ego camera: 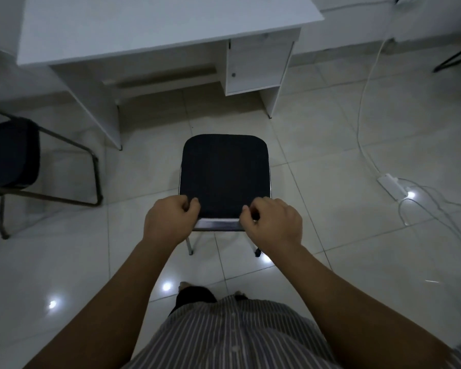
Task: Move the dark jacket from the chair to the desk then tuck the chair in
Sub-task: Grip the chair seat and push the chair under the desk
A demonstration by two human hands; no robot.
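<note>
The tiled floor (330,145) lies bare between the white tabletop (155,25) at 12 o'clock and the chair (224,171) at centre, leaving open room before the kneehole. A second chair (11,153) stands at 9 o'clock; a power strip (391,186) with cables lies at 3 o'clock. The left hand (168,219) and right hand (273,222) curl their fingers (194,202) closed on the chair's near top rail, it seems. The dim view shows no dark jacket.
</note>
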